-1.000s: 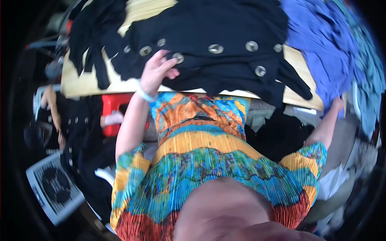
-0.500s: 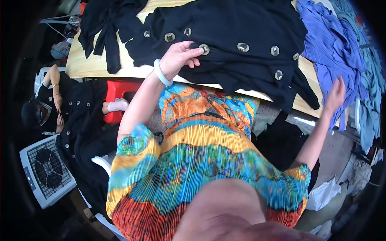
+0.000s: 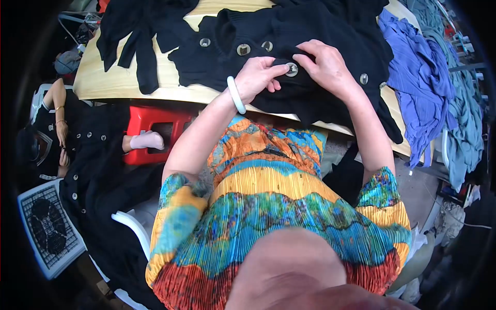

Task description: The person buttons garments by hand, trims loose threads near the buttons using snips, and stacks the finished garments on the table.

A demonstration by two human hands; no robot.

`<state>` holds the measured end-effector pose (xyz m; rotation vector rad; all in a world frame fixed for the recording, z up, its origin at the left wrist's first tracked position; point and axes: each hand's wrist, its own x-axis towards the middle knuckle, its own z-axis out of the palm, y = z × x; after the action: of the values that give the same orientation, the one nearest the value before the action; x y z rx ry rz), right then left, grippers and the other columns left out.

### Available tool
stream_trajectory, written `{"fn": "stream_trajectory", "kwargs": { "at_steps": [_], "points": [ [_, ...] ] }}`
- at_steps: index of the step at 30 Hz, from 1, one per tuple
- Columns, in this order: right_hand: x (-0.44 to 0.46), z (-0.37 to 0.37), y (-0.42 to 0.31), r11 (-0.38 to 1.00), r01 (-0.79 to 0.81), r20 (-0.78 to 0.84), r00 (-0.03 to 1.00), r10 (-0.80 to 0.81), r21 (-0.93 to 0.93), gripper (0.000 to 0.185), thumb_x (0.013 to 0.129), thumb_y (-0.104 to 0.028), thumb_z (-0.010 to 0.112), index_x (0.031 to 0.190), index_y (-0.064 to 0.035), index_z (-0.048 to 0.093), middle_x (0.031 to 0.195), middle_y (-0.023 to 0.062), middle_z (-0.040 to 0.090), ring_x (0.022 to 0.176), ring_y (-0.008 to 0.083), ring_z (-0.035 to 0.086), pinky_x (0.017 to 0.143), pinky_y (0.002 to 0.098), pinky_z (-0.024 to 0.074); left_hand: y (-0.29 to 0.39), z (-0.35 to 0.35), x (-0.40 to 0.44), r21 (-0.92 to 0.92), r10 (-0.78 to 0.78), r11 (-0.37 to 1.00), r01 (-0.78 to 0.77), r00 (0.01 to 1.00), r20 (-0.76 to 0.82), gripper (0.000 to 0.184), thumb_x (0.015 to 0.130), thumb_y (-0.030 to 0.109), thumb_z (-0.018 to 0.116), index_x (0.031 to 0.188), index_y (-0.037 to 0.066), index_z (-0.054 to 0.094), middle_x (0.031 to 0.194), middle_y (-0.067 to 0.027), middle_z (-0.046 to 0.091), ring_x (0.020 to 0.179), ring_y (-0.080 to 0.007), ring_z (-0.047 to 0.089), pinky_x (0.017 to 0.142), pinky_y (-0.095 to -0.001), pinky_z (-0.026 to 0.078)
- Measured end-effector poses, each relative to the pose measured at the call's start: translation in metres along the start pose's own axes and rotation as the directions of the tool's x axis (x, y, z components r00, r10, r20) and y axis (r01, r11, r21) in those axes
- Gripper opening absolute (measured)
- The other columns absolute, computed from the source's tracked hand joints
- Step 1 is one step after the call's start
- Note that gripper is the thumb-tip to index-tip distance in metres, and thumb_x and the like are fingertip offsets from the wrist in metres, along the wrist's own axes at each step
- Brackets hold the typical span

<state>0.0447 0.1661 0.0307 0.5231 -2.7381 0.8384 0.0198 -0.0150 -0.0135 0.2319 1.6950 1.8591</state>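
A black knitted garment [image 3: 227, 67] with several large mottled buttons lies spread over the wooden table [image 3: 108, 85]. My left hand [image 3: 260, 77], with a pale bangle at the wrist, pinches the black cloth at its edge beside one large button [image 3: 292, 69]. Just right of that button is my right hand [image 3: 324, 64], over the black cloth, its thumb and forefinger apart and pointing toward the button. The other fingers of my right hand are curled and partly hidden.
Purple cloth [image 3: 413, 88] and grey-green cloth [image 3: 462, 124] hang at the right. On the left, another person [image 3: 59, 113] sits with black buttoned fabric, one foot by a red stool [image 3: 138, 116]. A fan [image 3: 51, 227] stands at the lower left.
My right hand has come from the purple cloth at the far right to the button by my left hand. My left hand has stayed at the black garment while the view shifted.
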Motion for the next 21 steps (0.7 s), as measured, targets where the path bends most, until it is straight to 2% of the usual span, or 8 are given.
{"fn": "stream_trajectory", "kwargs": {
  "at_steps": [2,3,7,10,11,14,17,21],
  "points": [
    [0.000,0.000,0.003,0.999,-0.051,-0.046,0.998,0.051,0.004,0.028,0.079,-0.018,0.062,0.098,0.0014,0.059,0.075,0.0155,0.058,0.067,0.0270,0.058,0.063,0.0336,0.0456,0.007,0.000,0.002,0.054,0.005,0.999,-0.005,1.000,-0.005,0.021,0.081,0.022,0.064,0.075,0.002,0.059,0.061,-0.0001,0.055,0.047,-0.0054,0.052,0.040,-0.0166,0.038],
    [0.001,-0.002,0.004,0.995,-0.090,-0.034,0.995,0.092,0.054,0.027,0.079,-0.021,0.062,0.091,0.0029,0.057,0.067,0.0132,0.053,0.058,0.0190,0.051,0.057,0.0315,0.0423,0.012,-0.001,0.002,0.092,0.003,0.996,-0.003,1.000,-0.007,0.021,0.081,0.022,0.064,0.075,0.003,0.059,0.061,0.0006,0.055,0.046,-0.0049,0.052,0.039,-0.0159,0.037],
    [0.006,-0.014,-0.007,0.949,-0.307,0.107,0.948,0.299,0.065,0.029,0.081,-0.023,0.061,0.076,0.0027,0.048,0.061,0.0060,0.041,0.058,0.0100,0.034,0.051,0.0282,0.0338,0.015,0.001,0.007,0.204,0.048,0.978,-0.030,0.996,-0.081,0.031,0.076,0.029,0.067,0.063,0.005,0.053,0.051,0.0012,0.048,0.041,-0.0054,0.049,0.036,-0.0184,0.034],
    [0.006,-0.016,0.004,0.936,-0.330,0.191,0.933,0.304,0.121,0.026,0.082,-0.021,0.060,0.078,0.0022,0.050,0.062,0.0019,0.043,0.060,0.0080,0.035,0.054,0.0262,0.0345,0.011,-0.002,0.011,0.218,0.048,0.976,-0.026,0.994,-0.097,0.038,0.074,0.033,0.068,0.056,0.006,0.047,0.049,0.0010,0.046,0.041,-0.0063,0.049,0.036,-0.0204,0.034],
    [0.005,-0.017,0.006,0.909,-0.358,0.234,0.922,0.308,0.214,0.022,0.083,-0.018,0.059,0.077,0.0008,0.049,0.065,-0.0040,0.042,0.063,0.0054,0.034,0.056,0.0242,0.0331,0.009,-0.003,0.012,0.206,0.041,0.978,-0.021,0.995,-0.093,0.037,0.074,0.032,0.068,0.057,0.006,0.048,0.049,0.0010,0.046,0.041,-0.0063,0.049,0.036,-0.0203,0.034],
    [0.001,-0.007,0.020,0.835,-0.335,0.192,0.941,0.278,0.436,0.023,0.080,-0.018,0.058,0.073,0.0008,0.047,0.059,-0.0007,0.037,0.058,0.0075,0.034,0.053,0.0271,0.0332,0.010,-0.002,0.012,0.165,0.041,0.986,-0.028,0.997,-0.073,0.034,0.075,0.032,0.068,0.061,0.004,0.053,0.049,0.0008,0.047,0.041,-0.0063,0.049,0.037,-0.0198,0.034],
    [0.001,-0.009,0.015,0.850,-0.360,0.187,0.932,0.311,0.384,0.022,0.080,-0.018,0.058,0.073,0.0008,0.048,0.060,-0.0021,0.039,0.059,0.0067,0.035,0.054,0.0264,0.0337,0.010,-0.002,0.012,0.145,0.042,0.989,-0.033,0.997,-0.058,0.033,0.076,0.031,0.067,0.065,0.003,0.056,0.050,0.0005,0.048,0.041,-0.0062,0.049,0.037,-0.0194,0.034],
    [0.003,-0.014,0.012,0.841,-0.448,0.287,0.884,0.368,0.303,0.016,0.083,-0.015,0.058,0.087,0.0003,0.056,0.072,-0.0055,0.048,0.067,0.0029,0.039,0.059,0.0226,0.0364,0.010,-0.002,0.012,0.152,0.043,0.988,-0.035,0.998,-0.054,0.032,0.076,0.031,0.067,0.065,0.003,0.057,0.051,0.0004,0.049,0.041,-0.0062,0.049,0.037,-0.0191,0.035]
  ]
}}
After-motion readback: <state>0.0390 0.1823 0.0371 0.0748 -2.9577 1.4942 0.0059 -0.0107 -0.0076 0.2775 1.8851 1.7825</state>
